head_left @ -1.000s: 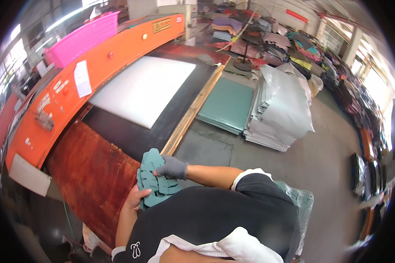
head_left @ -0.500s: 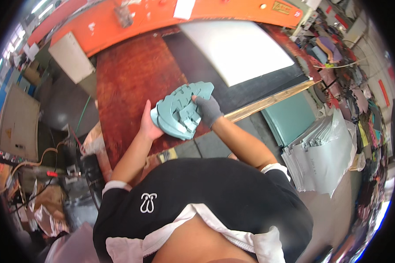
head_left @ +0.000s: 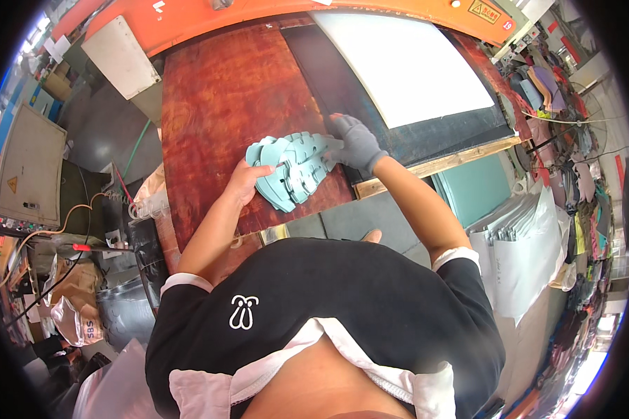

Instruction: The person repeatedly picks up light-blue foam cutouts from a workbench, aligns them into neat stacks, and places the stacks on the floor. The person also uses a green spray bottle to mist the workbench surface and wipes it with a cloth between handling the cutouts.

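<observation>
A stack of light teal cut pieces, flat like foam sheet with curved, notched edges, is held above the table in front of me. My bare left hand grips its left end, the thumb lying across the top. My right hand, in a grey glove with bare fingertips, is at the stack's right end. Its fingers stretch out past the pieces, and the palm side is close to or touching them; blur hides which. Under the pieces lies the reddish-brown board of the table.
A white sheet lies on a black mat at the right. Beyond the table runs an orange machine beam. Teal sheets and a bundle of white sheets stand at the right; a grey cabinet is at the left.
My right hand has let go of the pieces' top and moved right, its fingers straightening. My left thumb has come over the stack. The pieces have turned and fanned out somewhat.
</observation>
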Action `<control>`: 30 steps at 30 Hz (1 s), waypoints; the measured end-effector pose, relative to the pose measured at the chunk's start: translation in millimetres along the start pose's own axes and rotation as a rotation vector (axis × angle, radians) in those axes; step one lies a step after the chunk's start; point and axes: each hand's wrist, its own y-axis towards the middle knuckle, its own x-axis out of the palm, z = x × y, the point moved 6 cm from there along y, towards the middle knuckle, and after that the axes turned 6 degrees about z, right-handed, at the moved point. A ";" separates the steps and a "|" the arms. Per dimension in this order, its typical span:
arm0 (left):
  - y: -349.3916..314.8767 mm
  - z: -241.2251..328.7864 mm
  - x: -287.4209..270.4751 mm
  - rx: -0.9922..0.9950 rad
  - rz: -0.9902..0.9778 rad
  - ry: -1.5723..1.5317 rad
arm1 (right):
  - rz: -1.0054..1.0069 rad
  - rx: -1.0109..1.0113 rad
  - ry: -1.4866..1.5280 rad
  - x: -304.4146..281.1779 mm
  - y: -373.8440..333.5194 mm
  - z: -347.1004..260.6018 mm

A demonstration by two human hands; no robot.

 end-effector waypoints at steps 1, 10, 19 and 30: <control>-1.8 13.0 6.5 0.062 -0.045 0.111 | -0.151 0.066 0.025 11.4 5.1 3.3; -24.4 70.6 29.8 0.290 -0.331 0.700 | -0.126 -0.057 0.089 -4.1 -24.3 -27.0; 6.3 24.8 13.5 0.397 -0.187 0.305 | -0.187 0.239 0.299 29.5 -40.5 -13.3; 2.3 27.4 6.0 0.571 -0.050 0.501 | 0.005 0.225 0.326 22.3 -53.5 -25.6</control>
